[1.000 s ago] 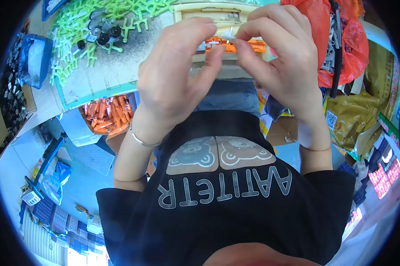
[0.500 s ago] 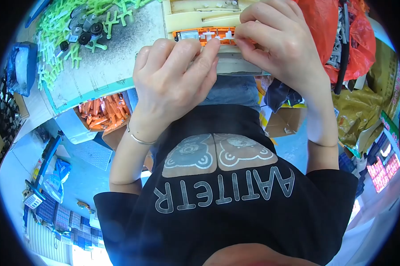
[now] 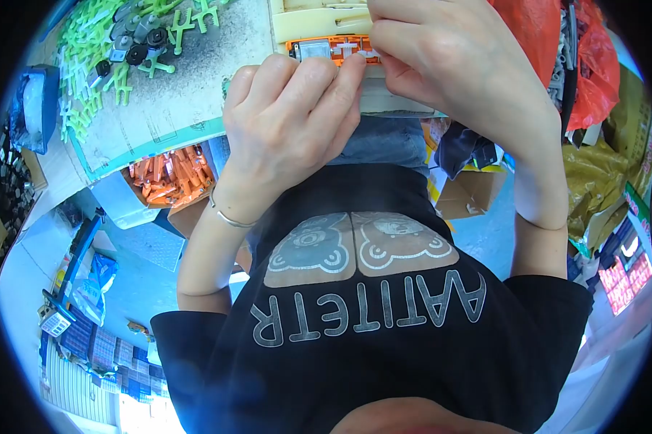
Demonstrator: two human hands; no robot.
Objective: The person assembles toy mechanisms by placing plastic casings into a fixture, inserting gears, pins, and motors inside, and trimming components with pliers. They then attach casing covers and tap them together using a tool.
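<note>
An orange plastic casing (image 3: pixel 334 62) lies in a cream-coloured fixture (image 3: pixel 318 24) at the table's edge. Inside it sit a silver motor (image 3: pixel 314 50) at the left end and white gears (image 3: pixel 349 48) further right. My left hand (image 3: pixel 290 119) is curled over the casing's near side, its index fingertip pressing by the gears and its other fingers bent. Over the casing's right end, my right hand (image 3: pixel 449 61) is closed with thumb and fingers pinched together. Whatever is in that pinch is hidden by the fingers.
Green plastic pieces (image 3: pixel 87 72) and several small motors (image 3: pixel 138 52) lie on the table at left. A box of orange parts (image 3: pixel 170 177) is below the edge. Red bags (image 3: pixel 593 79) with grey parts (image 3: pixel 559 65) stand at right, near a gold sack (image 3: pixel 593 188).
My right hand has shifted up and left along the casing and now covers more of its right end. My left index finger still rests near the gears.
</note>
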